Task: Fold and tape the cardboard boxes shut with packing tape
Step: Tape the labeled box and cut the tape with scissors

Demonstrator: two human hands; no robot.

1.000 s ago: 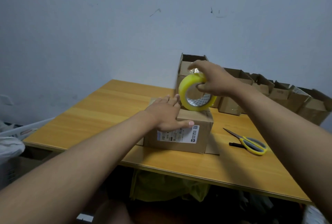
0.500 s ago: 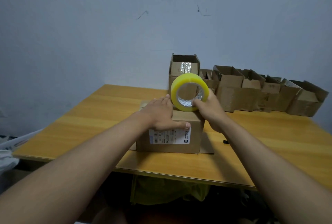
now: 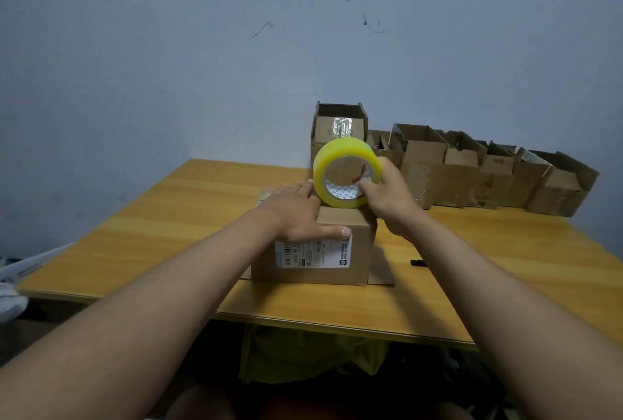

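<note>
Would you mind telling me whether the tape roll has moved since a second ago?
Yes. The tape roll has come down onto the labelled box.

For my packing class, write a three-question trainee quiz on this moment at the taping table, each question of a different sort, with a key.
1. True or false: the left hand presses flat on top of the labelled box.
2. The right hand holds: A) scissors B) the yellow tape roll C) a marker.
3. Fill in: the open boxes stand in a row against the ____.

Key: 1 true; 2 B; 3 wall.
</note>
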